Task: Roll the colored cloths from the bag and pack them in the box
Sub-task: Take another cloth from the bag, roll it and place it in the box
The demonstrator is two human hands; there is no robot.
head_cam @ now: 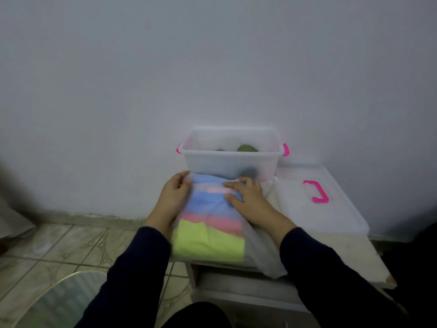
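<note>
A see-through plastic bag (262,254) lies on a small white table and holds folded cloths: blue (208,204) at the far end, pink (212,221) in the middle, yellow-green (208,242) nearest me. My left hand (173,194) grips the bag's far left edge. My right hand (246,195) rests flat on top of the bag over the blue cloth, fingers spread. Behind the bag stands the clear box (229,162) with pink latches, with a green rolled cloth (247,148) and a dark one (248,172) inside.
The box's clear lid (331,216) with a pink handle lies on the table to the right. The white table (350,256) has a chipped front right corner. A wall stands close behind. Tiled floor and a round glass surface (59,301) are at lower left.
</note>
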